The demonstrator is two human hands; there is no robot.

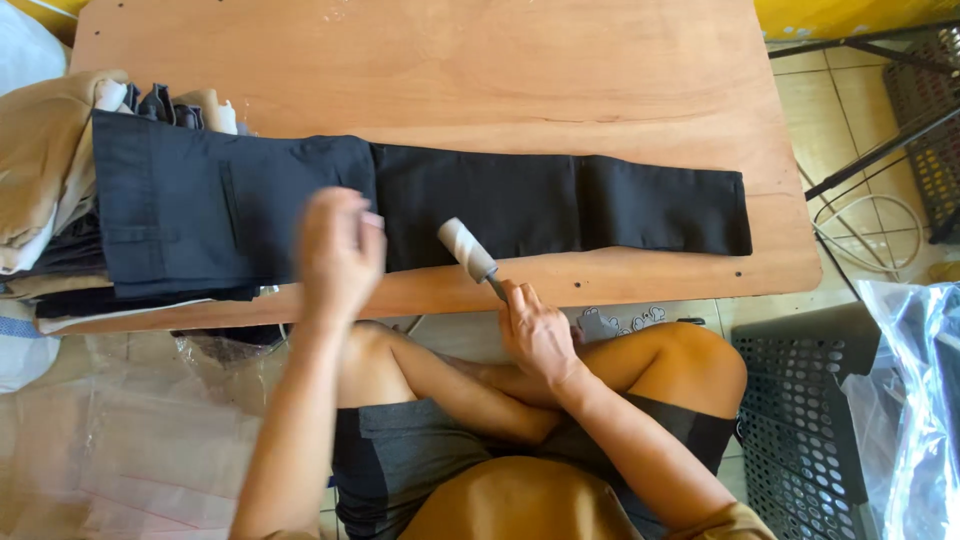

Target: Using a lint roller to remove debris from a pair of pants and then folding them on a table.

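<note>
Black trousers (pixel 520 205) lying lengthwise across the wooden table (pixel 480 70), waist toward the folded clothes pile (pixel 45 170), right hand (pixel 538 335) gripping a lint roller (pixel 468 250) at the trousers' near edge, head angled up-left, left hand (pixel 340 250) blurred, fingers curled above the trousers

Packaging only: clear plastic bags, no labels, signs or screens visible.
Flat clear plastic bags (pixel 120 430) lie on the floor near left, below the surface edge; a crumpled clear bluish plastic bag (pixel 915 400) sits near right beside a dark perforated crate (pixel 800 420).
</note>
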